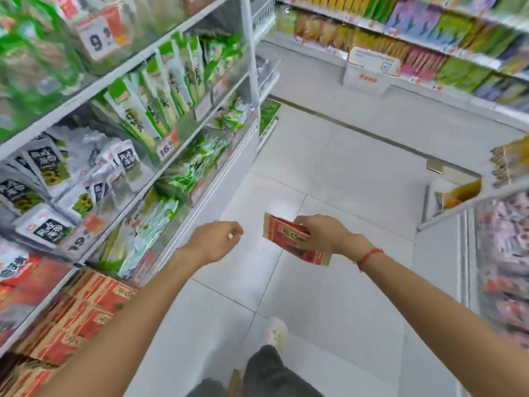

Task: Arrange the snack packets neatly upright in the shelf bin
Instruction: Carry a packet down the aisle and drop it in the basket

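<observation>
My right hand (322,233) grips a red and tan snack packet (289,239) out over the aisle floor, tilted flat. A little to the left of it my left hand (217,239) hangs empty with loosely curled fingers. At the lower left, a shelf bin (86,308) holds several matching red and tan packets, stacked leaning. The view is blurred by motion.
White shelving on the left carries green packets (160,104), white and black packets (54,179) and price tags (169,147). More shelves line the far wall and the right side (503,247). A white basket (369,70) stands by the far shelf. My leg and shoe (274,336) are below.
</observation>
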Demonstrator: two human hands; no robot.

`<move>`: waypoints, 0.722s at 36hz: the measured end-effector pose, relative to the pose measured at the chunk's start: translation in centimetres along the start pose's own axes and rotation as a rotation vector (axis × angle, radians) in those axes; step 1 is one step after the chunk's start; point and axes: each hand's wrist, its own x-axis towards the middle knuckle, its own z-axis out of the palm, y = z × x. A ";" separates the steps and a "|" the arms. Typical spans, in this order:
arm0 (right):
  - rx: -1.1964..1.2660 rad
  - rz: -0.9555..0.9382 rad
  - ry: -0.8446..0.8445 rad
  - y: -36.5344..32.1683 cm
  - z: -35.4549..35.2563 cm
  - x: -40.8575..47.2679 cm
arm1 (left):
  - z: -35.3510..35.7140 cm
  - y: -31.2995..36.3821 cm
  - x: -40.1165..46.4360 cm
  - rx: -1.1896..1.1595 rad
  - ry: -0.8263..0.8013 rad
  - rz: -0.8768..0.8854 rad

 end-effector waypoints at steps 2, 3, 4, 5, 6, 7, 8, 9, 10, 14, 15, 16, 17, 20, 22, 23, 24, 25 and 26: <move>0.042 0.046 0.037 2.7 -1.2 0.7 | -0.2 1.8 2.9 0.025 0.028 0.001; 0.065 0.076 0.057 3.9 -1.7 1.0 | -0.2 2.5 4.2 0.034 0.032 0.003; 0.091 0.108 0.073 5.1 -2.1 1.4 | -0.2 3.3 5.6 0.043 0.028 0.004; 0.120 0.137 0.088 6.2 -2.6 1.8 | -0.2 4.0 6.9 0.054 0.015 0.003; 0.156 0.171 0.098 7.3 -2.9 2.3 | -0.1 4.7 8.2 0.064 -0.005 0.002; 0.200 0.206 0.111 8.4 -3.1 2.8 | -0.1 5.4 9.5 0.074 -0.029 0.002; 0.247 0.241 0.124 9.4 -3.2 3.4 | 0.1 6.1 10.9 0.081 -0.055 -0.002; 0.288 0.270 0.135 10.3 -3.2 4.0 | 0.2 6.8 12.3 0.087 -0.080 -0.008; 0.320 0.293 0.139 11.2 -3.2 4.7 | 0.2 7.6 13.7 0.090 -0.108 -0.012; 0.361 0.339 0.115 14.3 -3.5 8.0 | -0.3 10.2 19.5 0.086 -0.178 0.035; 0.354 0.341 0.110 15.0 -3.8 9.0 | -0.6 10.5 21.0 0.084 -0.178 0.050; 0.341 0.339 0.111 15.7 -4.1 9.9 | -1.0 10.7 22.4 0.083 -0.180 0.062; 0.324 0.341 0.115 16.5 -4.5 10.8 | -1.5 10.8 23.9 0.086 -0.183 0.073; 0.283 0.388 0.109 18.9 -5.4 13.1 | -3.2 11.0 28.3 0.129 -0.212 0.111; 0.273 0.419 0.088 20.4 -6.0 14.6 | -4.5 11.4 31.2 0.214 -0.238 0.150; 0.280 0.438 0.084 21.1 -6.4 15.4 | -5.2 11.7 32.8 0.276 -0.258 0.174; 0.291 0.454 0.082 21.8 -6.8 16.2 | -5.8 12.2 34.2 0.333 -0.281 0.196; 0.305 0.466 0.076 22.3 -7.2 16.9 | -6.3 12.6 35.6 0.372 -0.306 0.214; 0.324 0.476 0.074 22.9 -7.6 17.8 | -6.5 13.2 36.9 0.388 -0.329 0.226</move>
